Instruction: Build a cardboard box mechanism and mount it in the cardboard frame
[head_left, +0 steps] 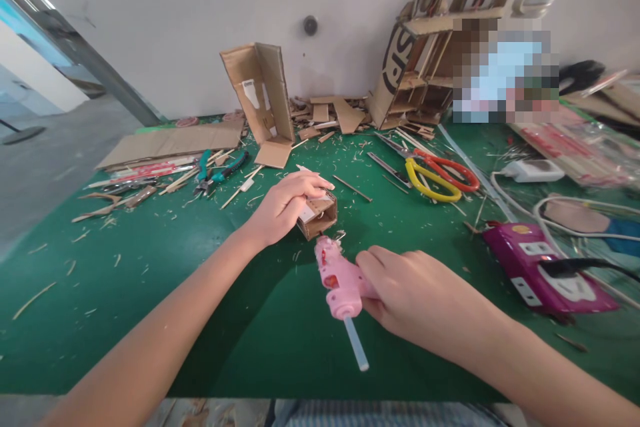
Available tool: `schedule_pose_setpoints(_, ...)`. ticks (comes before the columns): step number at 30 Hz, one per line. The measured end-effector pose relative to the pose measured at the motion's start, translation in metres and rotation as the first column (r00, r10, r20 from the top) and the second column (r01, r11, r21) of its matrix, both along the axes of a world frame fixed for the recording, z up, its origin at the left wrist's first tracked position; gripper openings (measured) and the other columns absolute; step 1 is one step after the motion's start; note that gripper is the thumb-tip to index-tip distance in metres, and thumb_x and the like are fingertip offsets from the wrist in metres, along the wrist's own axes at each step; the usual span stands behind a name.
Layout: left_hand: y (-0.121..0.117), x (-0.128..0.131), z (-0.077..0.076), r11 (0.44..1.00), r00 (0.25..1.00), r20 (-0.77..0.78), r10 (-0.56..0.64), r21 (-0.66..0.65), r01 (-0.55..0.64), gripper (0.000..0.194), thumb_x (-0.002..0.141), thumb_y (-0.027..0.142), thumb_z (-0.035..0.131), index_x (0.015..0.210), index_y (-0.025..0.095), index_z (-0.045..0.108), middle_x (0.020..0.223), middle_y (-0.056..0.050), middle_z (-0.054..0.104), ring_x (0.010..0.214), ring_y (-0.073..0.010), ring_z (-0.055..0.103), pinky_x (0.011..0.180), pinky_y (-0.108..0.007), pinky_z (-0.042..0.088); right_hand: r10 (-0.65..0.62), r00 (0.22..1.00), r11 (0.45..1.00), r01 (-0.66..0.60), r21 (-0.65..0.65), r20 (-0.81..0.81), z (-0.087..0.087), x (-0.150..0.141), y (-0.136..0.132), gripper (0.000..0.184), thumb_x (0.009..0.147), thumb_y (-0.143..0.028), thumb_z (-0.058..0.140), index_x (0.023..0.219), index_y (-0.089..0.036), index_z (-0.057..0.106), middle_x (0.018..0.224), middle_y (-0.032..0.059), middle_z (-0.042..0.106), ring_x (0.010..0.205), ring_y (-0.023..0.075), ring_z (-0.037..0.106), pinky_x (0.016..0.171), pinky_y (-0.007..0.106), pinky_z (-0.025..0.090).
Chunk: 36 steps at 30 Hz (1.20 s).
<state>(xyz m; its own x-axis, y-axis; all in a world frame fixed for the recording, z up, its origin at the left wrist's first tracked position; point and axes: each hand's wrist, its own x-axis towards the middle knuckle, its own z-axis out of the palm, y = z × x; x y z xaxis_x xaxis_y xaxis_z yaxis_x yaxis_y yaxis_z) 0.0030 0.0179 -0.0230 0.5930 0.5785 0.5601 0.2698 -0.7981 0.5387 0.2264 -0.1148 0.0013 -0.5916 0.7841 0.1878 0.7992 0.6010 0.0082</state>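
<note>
My right hand (400, 283) is wrapped round the handle of a pink glue gun (337, 280), which lies on its side in the air or near the table; I cannot tell which. A clear glue stick (356, 345) pokes out of its rear end. The nozzle points at the near open end of a small cardboard box (320, 221), touching or very close to its lower edge. Over the top of that box my left hand (287, 207) is closed, gripping it against the green table. Part of the box is hidden under the fingers.
Behind stand a tall folded cardboard piece (265, 93) and a cardboard shelf (415, 73). Teal pliers (220, 173) lie left; scissors (435, 173) and a cutter knife (389, 169) lie right. A purple power strip (545, 273) with cables sits far right. Wood shavings litter the green table (240, 347).
</note>
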Motion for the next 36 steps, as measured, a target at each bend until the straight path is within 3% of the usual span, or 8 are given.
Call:
schedule_pose_setpoints(7, 0.000, 0.000, 0.000, 1.000, 1.000, -0.003, -0.001, -0.012, 0.001, 0.030, 0.092, 0.013, 0.035, 0.097, 0.024, 0.062, 0.119, -0.003, 0.070, 0.121, -0.0210, 0.057, 0.108, -0.051, 0.042, 0.075, 0.997, 0.997, -0.075, -0.013, 0.026, 0.003, -0.006, -0.002, 0.008, 0.077, -0.013, 0.057, 0.074, -0.020, 0.054, 0.066, -0.0005, 0.060, 0.044, 0.0167, 0.052, 0.045, 0.032, 0.013)
schedule_pose_setpoints(27, 0.000, -0.001, 0.002, 1.000, 0.999, -0.032, -0.006, -0.015, 0.006, 0.029, 0.094, 0.014, 0.034, 0.100, 0.024, 0.061, 0.121, -0.004, 0.068, 0.121, -0.0210, 0.056, 0.107, -0.048, 0.042, 0.067, 0.997, 0.995, -0.063, -0.077, 0.048, 0.004, -0.006, 0.005, 0.006, 0.082, -0.017, 0.058, 0.078, -0.019, 0.055, 0.071, 0.0001, 0.062, 0.047, 0.0155, 0.052, 0.046, 0.033, 0.015)
schedule_pose_setpoints(32, 0.002, -0.009, 0.005, 0.994, 0.998, -0.058, -0.021, -0.110, 0.014, 0.025, 0.101, 0.032, 0.037, 0.111, 0.024, 0.058, 0.130, -0.009, 0.061, 0.123, -0.0226, 0.055, 0.105, -0.044, 0.043, 0.032, 0.999, 0.999, -0.034, -0.038, -0.042, 0.004, 0.006, -0.001, 0.003, 0.083, -0.017, 0.056, 0.082, -0.019, 0.058, 0.073, 0.0005, 0.060, 0.046, 0.0153, 0.048, 0.047, 0.033, 0.016)
schedule_pose_setpoints(36, 0.006, -0.021, 0.003, 0.973, 0.998, -0.044, 0.034, -0.225, -0.043, 0.041, 0.097, 0.049, 0.045, 0.129, 0.022, 0.049, 0.136, -0.013, 0.054, 0.124, -0.0261, 0.054, 0.100, -0.039, 0.046, -0.004, 0.990, 0.995, -0.010, -0.101, -0.138, 0.001, 0.014, -0.005, 0.007, 0.086, -0.017, 0.054, 0.091, -0.018, 0.059, 0.077, 0.0007, 0.062, 0.050, 0.0142, 0.050, 0.047, 0.031, 0.022)
